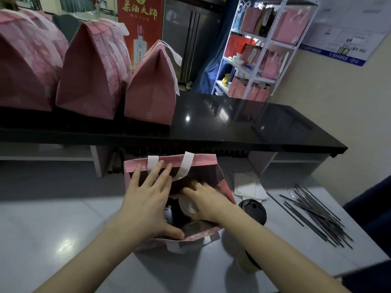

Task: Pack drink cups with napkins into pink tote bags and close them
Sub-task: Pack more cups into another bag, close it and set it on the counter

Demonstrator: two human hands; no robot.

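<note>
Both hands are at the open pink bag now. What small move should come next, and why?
Probably settle the cup upright and draw the right hand out. That hand reaches inside the open pink bag while the left hand spreads its mouth; another lidded cup and napkins wait beside it.

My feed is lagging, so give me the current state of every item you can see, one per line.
Open tote bag: mouth spread, cup inside.
Left hand: holding the bag's mouth open.
Right hand: inside the bag, on a cup.
Lidded cup: upright, outside the bag.
Three tote bags: closed, on the counter.
Straws: loose pile.
</note>
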